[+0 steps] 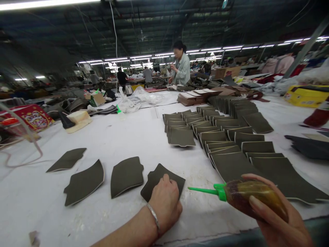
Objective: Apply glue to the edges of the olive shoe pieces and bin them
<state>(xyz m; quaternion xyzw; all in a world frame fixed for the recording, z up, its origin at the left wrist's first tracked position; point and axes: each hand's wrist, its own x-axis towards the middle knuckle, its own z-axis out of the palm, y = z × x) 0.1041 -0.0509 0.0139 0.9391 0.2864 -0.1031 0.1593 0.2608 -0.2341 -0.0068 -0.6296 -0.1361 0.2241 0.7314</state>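
While long lights (141, 56) shine far off in the big dim room (64, 37), a white table (133, 133) spreads out near. One dark gray-green panel (156, 175) lies under the left hand (167, 197) — fingers curled, but I can't tell if they pinch it. The right hand (280, 214) grips a squeeze bottle (249, 193) — its green nozzle (203, 189) points left.

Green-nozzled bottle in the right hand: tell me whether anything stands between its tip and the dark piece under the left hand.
Nothing visible stands between the green nozzle and the dark piece; white tabletop shows there. The left hand does cover part of the piece's surface.
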